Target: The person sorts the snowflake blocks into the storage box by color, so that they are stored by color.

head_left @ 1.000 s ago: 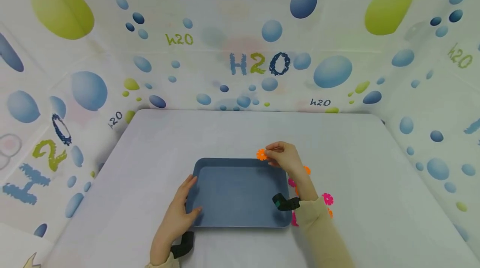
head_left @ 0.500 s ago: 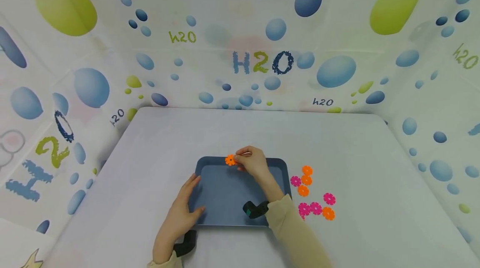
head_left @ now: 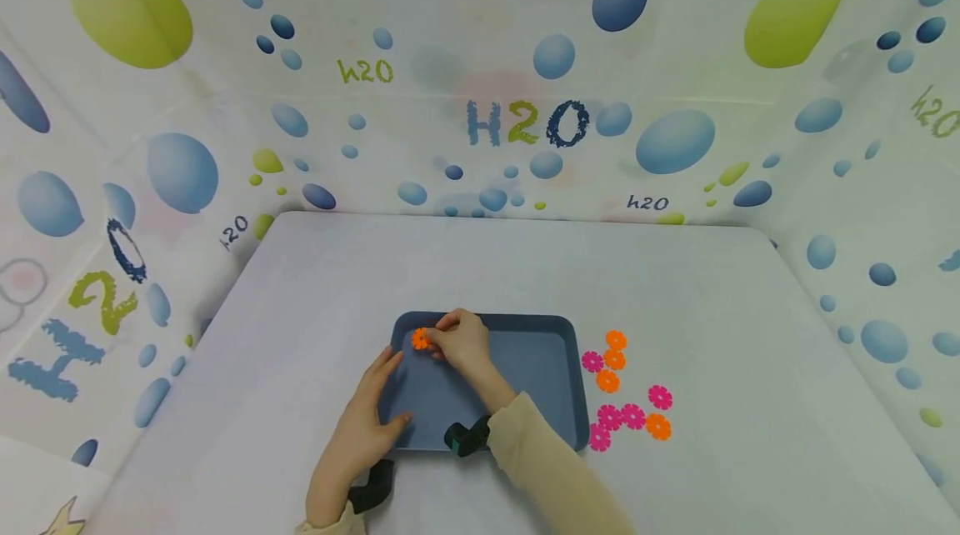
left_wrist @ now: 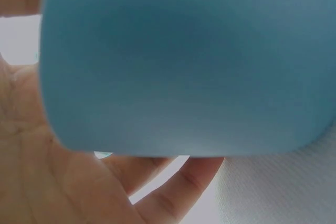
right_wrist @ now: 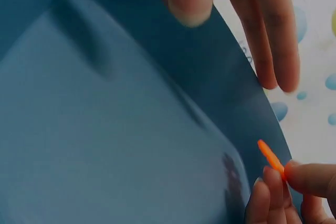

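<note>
A shallow blue-grey tray (head_left: 525,385) lies on the table. My left hand (head_left: 358,427) rests at its left side, fairly straight fingers along the outside and thumb over the rim. In the left wrist view the tray wall (left_wrist: 184,77) covers part of that hand (left_wrist: 63,187). Over the tray's far left corner, my right hand (head_left: 463,345) pinches an orange flower-shaped disc (head_left: 419,339) between thumb and fingers. The right wrist view shows this disc (right_wrist: 271,160) edge-on at the fingertips. Left-hand fingers (right_wrist: 278,35) appear above it, beyond the tray rim.
Right of the tray lie several loose orange discs (head_left: 608,382) and pink discs (head_left: 633,416), some touching one another. A white cloth covers the table (head_left: 720,310). A patterned curtain (head_left: 420,102) stands behind and at both sides.
My right hand has carried the orange disc leftward from the tray's far right corner to its far left corner. The left hand keeps its place at the tray.
</note>
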A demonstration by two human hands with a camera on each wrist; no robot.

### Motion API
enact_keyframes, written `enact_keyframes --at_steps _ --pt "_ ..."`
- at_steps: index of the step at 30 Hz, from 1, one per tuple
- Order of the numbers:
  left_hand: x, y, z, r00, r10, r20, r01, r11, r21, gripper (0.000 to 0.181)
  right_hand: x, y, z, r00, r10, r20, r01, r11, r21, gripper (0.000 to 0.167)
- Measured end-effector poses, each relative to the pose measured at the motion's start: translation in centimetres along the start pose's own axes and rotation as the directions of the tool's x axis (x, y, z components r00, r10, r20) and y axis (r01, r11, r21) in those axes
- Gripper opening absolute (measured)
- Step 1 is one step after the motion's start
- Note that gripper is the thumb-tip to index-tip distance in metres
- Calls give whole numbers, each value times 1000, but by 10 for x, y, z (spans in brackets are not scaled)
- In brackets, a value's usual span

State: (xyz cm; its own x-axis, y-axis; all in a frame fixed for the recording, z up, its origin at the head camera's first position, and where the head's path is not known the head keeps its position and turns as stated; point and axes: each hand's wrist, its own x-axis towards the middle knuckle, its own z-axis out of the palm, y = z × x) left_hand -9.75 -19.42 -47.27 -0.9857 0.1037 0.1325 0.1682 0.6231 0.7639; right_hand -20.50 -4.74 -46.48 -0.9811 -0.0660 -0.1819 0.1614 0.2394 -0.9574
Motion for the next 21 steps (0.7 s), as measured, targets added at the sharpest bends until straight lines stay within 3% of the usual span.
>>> enact_keyframes --at_steps 13,21 --pt "0 1 -2 999 43 -20 -43 999 15 79 -2 -2 13 999 -16 -44 15 1000 -20 13" --pt "-2 2 -3 1000 12 4 -12 999 36 81 -3 -2 14 998 -47 -46 43 996 -84 10"
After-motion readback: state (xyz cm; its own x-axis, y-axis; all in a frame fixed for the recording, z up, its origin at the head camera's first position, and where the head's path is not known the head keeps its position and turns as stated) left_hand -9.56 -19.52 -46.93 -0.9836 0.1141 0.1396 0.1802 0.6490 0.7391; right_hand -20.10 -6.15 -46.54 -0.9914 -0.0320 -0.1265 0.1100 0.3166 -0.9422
